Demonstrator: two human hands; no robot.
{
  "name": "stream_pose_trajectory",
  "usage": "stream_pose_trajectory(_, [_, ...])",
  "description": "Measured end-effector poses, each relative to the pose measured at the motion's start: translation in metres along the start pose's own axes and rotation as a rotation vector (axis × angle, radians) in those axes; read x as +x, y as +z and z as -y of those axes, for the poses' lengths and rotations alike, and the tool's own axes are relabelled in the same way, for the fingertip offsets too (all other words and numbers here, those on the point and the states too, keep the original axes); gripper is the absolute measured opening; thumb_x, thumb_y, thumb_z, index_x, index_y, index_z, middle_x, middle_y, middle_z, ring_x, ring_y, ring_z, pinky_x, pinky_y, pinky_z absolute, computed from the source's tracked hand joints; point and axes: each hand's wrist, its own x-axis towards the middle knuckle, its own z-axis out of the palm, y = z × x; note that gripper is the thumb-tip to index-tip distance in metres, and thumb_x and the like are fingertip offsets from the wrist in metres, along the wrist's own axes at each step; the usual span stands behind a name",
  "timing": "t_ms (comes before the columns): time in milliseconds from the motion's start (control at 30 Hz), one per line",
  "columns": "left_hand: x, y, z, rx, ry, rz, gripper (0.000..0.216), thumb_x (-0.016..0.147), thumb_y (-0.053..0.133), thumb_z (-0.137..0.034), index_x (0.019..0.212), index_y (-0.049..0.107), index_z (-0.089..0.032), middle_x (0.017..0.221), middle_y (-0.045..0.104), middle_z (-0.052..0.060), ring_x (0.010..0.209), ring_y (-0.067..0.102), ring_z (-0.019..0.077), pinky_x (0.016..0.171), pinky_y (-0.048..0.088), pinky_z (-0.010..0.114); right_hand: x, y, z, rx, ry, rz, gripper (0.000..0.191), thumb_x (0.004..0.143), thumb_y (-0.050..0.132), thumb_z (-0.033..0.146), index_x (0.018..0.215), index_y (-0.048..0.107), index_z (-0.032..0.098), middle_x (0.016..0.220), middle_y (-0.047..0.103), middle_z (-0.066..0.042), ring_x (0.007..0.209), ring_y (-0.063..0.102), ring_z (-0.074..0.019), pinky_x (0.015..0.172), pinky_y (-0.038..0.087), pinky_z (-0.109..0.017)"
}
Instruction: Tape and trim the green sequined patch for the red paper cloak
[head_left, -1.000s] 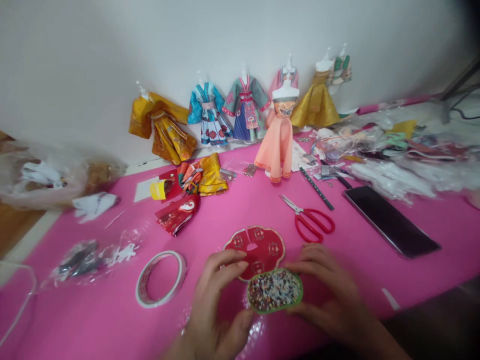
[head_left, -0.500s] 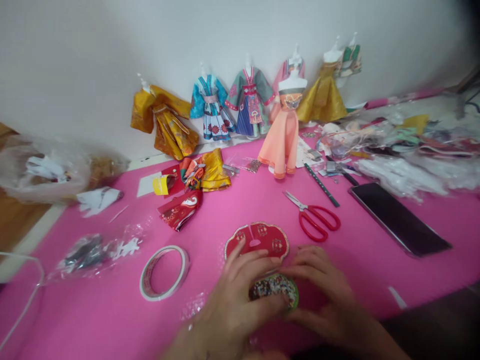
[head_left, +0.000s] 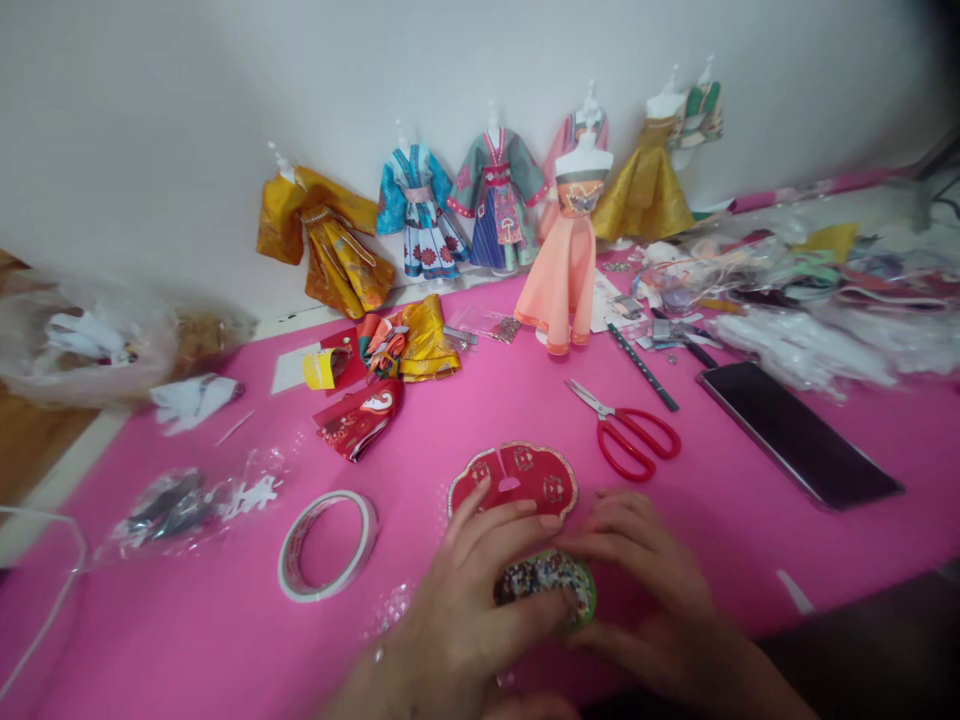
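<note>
A small green-edged piece with a speckled bead pattern (head_left: 541, 578) lies at the near edge of the pink table (head_left: 465, 410). My left hand (head_left: 469, 600) curls over its left side, fingers on top and thumb below. My right hand (head_left: 652, 590) holds its right side with fingers closed on the edge. Just beyond my fingertips sits a red cloud-shaped collar piece (head_left: 517, 478) with gold trim.
Red scissors (head_left: 630, 435) and a dark phone (head_left: 799, 432) lie to the right. A tape roll (head_left: 327, 545) sits left, with plastic bags (head_left: 195, 500) and folded cloth pieces (head_left: 382, 370) beyond. Several dressed mini mannequins (head_left: 566, 250) stand along the wall. Clutter fills the far right.
My left hand has slid over the top of the beaded piece, covering more of it. Both hands have drawn closer together around it. The view has shifted slightly.
</note>
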Motion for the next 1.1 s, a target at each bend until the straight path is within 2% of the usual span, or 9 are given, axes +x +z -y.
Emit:
stream_pose_trajectory(133, [0.001,-0.002,0.001,0.006,0.021,0.05,0.047,0.098,0.048,-0.061,0.115,0.066,-0.021,0.142,0.051,0.013,0.137,0.046,0.0285,0.125,0.018,0.055,0.0,0.0,0.001,0.01,0.0,0.003,0.037,0.096,0.062,0.054,0.11,0.064,0.02,0.093,0.069,-0.004,0.09,0.064,-0.0197,0.084,0.049,-0.034])
stream_pose_trajectory(267, [-0.001,-0.002,-0.002,0.015,-0.013,-0.056,0.043,0.103,0.037,-0.054,0.096,0.063,-0.02,0.136,0.055,0.012,0.134,0.05,0.0269,0.123,0.024,0.054,0.001,-0.001,0.002,-0.013,-0.01,-0.005,0.038,0.095,0.062,0.055,0.11,0.064,0.02,0.092,0.069,-0.004,0.091,0.064,-0.0195,0.085,0.049,-0.033])
stream_pose_trajectory(367, [-0.003,-0.002,-0.002,0.032,-0.022,-0.087,0.039,0.101,0.044,-0.054,0.102,0.063,-0.02,0.133,0.057,0.012,0.131,0.051,0.0269,0.122,0.027,0.053,0.001,-0.002,0.003,-0.026,-0.013,-0.004,0.038,0.096,0.06,0.055,0.109,0.064,0.02,0.09,0.07,-0.003,0.089,0.065,-0.0184,0.085,0.048,-0.032])
stream_pose_trajectory(467, [-0.001,-0.003,-0.001,0.035,0.027,-0.035,0.037,0.097,0.055,-0.054,0.112,0.064,-0.021,0.133,0.057,0.012,0.131,0.051,0.0262,0.123,0.025,0.052,0.003,-0.001,0.005,-0.011,-0.012,0.001,0.038,0.098,0.058,0.055,0.109,0.065,0.019,0.089,0.07,-0.003,0.086,0.065,-0.0172,0.084,0.049,-0.032])
stream_pose_trajectory(567, [0.002,-0.006,-0.002,0.025,0.066,-0.009,0.035,0.101,0.052,-0.051,0.107,0.066,-0.02,0.133,0.057,0.01,0.132,0.052,0.0244,0.125,0.024,0.051,0.006,-0.001,0.008,-0.043,-0.043,-0.047,0.038,0.097,0.058,0.056,0.106,0.065,0.019,0.087,0.071,-0.003,0.085,0.066,-0.0169,0.083,0.049,-0.03])
stream_pose_trajectory(767, [-0.003,-0.007,-0.008,-0.008,-0.047,-0.172,0.011,0.1,0.058,-0.021,0.094,0.067,-0.024,0.119,0.069,0.002,0.121,0.063,0.0181,0.122,0.036,0.046,-0.003,-0.006,0.008,-0.105,-0.069,-0.044,0.04,0.094,0.06,0.06,0.1,0.066,0.021,0.08,0.071,-0.001,0.081,0.068,-0.0171,0.088,0.049,-0.03])
stream_pose_trajectory(900, [-0.012,-0.004,-0.007,-0.066,-0.062,-0.322,0.006,0.097,0.062,-0.022,0.097,0.068,-0.024,0.112,0.072,-0.001,0.109,0.068,0.0157,0.118,0.044,0.042,-0.019,-0.014,0.004,-0.112,-0.055,0.018,0.042,0.09,0.065,0.062,0.103,0.068,0.022,0.081,0.072,0.0,0.079,0.07,-0.0169,0.092,0.051,-0.03])
stream_pose_trajectory(1000, [-0.012,-0.001,-0.009,-0.062,-0.099,-0.402,0.014,0.1,0.057,-0.022,0.09,0.067,-0.026,0.112,0.072,-0.002,0.106,0.069,0.0171,0.112,0.049,0.049,-0.027,-0.018,0.002,-0.109,-0.039,0.043,0.04,0.088,0.069,0.06,0.104,0.069,0.023,0.082,0.073,0.0,0.078,0.071,-0.0181,0.091,0.054,-0.03])
stream_pose_trajectory(1100, [-0.01,0.0,-0.01,-0.05,-0.108,-0.404,0.018,0.103,0.052,-0.028,0.092,0.066,-0.026,0.111,0.072,-0.001,0.103,0.069,0.0183,0.107,0.053,0.049,-0.03,-0.019,0.002,-0.115,-0.027,0.036,0.041,0.085,0.071,0.06,0.104,0.069,0.023,0.082,0.074,-0.002,0.077,0.072,-0.0201,0.088,0.057,-0.033])
